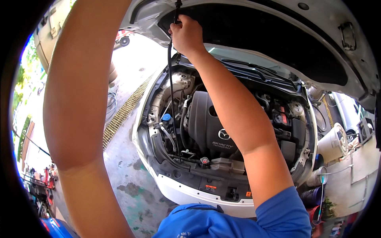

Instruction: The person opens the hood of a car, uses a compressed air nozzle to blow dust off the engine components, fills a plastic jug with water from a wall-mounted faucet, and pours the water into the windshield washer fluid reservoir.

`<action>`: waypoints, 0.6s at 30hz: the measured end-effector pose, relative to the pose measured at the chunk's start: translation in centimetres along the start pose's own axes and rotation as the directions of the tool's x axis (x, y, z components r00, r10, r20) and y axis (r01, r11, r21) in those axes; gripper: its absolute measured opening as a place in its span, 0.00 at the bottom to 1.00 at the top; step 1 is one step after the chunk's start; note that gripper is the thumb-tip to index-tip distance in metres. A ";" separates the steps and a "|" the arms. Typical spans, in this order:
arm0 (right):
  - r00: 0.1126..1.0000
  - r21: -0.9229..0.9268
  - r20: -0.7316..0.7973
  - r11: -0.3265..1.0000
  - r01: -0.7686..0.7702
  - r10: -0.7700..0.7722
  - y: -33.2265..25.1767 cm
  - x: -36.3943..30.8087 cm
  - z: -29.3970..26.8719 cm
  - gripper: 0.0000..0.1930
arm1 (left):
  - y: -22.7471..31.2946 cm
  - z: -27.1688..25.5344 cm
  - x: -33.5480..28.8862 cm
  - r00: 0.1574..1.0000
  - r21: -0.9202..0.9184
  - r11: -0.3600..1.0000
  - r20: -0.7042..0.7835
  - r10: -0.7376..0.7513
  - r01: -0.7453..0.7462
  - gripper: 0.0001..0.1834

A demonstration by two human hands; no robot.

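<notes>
My right hand (187, 35) is raised to the underside of the open car hood (242, 29), its fingers closed around the upper part of a thin black hood prop rod (172, 87). The rod slants down along the left side of the engine bay to the front edge. Its top end meets the hood just above my fingers. On the left, my left forearm (81, 79) reaches up past the hood's edge, and the hand is beyond the top of the picture. Below my right arm lies a dark grey engine cover (200, 119).
A blue cap (166, 117) sits left of the engine cover, and a battery (281, 115) to its right. White front bumper (174, 189) is close to my body. A yellow floor grate (127, 109) runs along the left; a white bucket (332, 144) stands at right.
</notes>
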State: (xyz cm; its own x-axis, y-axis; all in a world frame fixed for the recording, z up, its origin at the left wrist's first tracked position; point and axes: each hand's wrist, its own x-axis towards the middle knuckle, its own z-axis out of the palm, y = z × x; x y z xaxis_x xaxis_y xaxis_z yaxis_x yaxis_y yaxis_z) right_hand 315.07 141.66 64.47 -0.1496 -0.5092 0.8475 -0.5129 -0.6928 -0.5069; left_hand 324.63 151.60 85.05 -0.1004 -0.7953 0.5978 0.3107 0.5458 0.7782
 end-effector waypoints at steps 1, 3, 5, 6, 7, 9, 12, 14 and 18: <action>1.000 0.006 -0.001 1.000 -0.010 0.010 0.0 0.0 -0.1 0.09 | -0.2 0.1 -0.7 1.000 -0.003 1.000 0.000 0.015 -0.015 0.20; 1.000 -0.010 0.000 1.000 -0.016 0.016 -0.2 0.1 0.1 0.09 | -0.3 -0.1 -1.4 0.999 -0.008 0.999 0.001 0.037 -0.037 0.20; 1.000 -0.024 -0.004 1.000 -0.016 0.016 -0.1 0.1 0.1 0.09 | -0.2 -0.1 -1.6 0.998 -0.005 0.999 -0.034 -0.054 0.054 0.20; 0.999 -0.034 0.028 0.999 -0.043 0.044 -0.3 -0.1 0.1 0.10 | -0.3 -0.2 -1.5 0.998 -0.005 0.999 -0.031 -0.049 0.049 0.20; 0.996 -0.044 0.059 0.996 -0.071 0.074 -0.3 -0.2 -0.1 0.11 | -0.3 -0.3 -1.3 0.997 -0.020 0.997 -0.012 -0.070 0.069 0.20; 0.999 -0.076 0.033 0.996 -0.041 0.043 -0.3 0.1 -0.4 0.12 | -0.1 0.3 -1.3 0.995 0.004 0.996 -0.041 -0.090 0.090 0.20; 1.000 -0.150 0.002 0.989 0.015 -0.015 0.2 0.3 -0.2 0.14 | -0.3 -0.3 -0.7 0.998 -0.022 0.998 0.020 -0.065 0.065 0.19; 1.000 -0.176 0.008 0.984 0.015 -0.014 -1.3 -0.2 0.1 0.12 | -0.2 -1.0 -0.3 0.996 -0.017 0.997 0.028 -0.080 0.080 0.19; 1.000 -0.244 0.001 0.970 -0.005 0.005 -2.0 -0.3 -0.9 0.09 | -0.4 -0.7 -0.3 0.998 -0.027 0.998 -0.027 -0.057 0.056 0.19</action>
State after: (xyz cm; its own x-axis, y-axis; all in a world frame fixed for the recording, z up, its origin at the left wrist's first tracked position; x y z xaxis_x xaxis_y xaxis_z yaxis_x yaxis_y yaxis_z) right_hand 315.35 143.66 65.40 -0.1515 -0.5134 0.8447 -0.7027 -0.5451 -0.4573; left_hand 325.18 151.39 84.44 -0.0919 -0.8319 0.5473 0.3300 0.4931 0.8050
